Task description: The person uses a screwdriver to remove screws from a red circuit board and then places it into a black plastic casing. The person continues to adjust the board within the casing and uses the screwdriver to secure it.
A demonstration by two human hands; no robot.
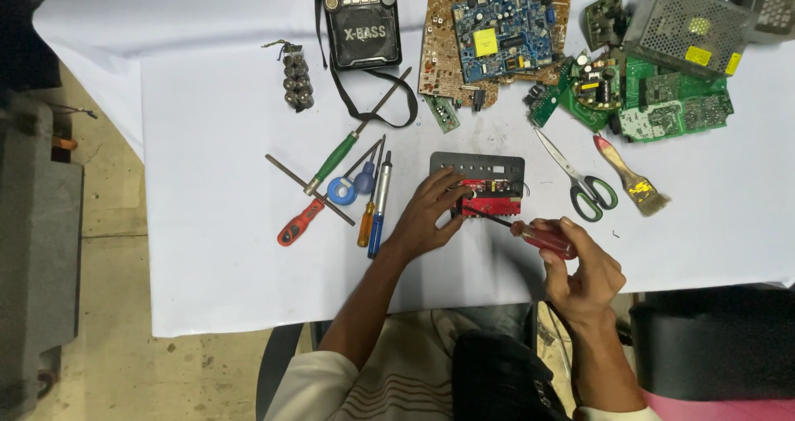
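I see the small red circuit module on its flat grey metal faceplate (478, 166) lying under my left hand (426, 218), whose fingers (447, 191) spread over its near edge and press it to the white cloth-covered table (207, 139). My right hand (584, 272) is closed around a red-handled screwdriver (542, 239), its dark shaft reaching the module just beside the left fingertips. Beyond the right fingers lie green-handled scissors (580, 181) and a wooden paintbrush (631, 177); left of the left fingers lies a row of screwdrivers (373, 210).
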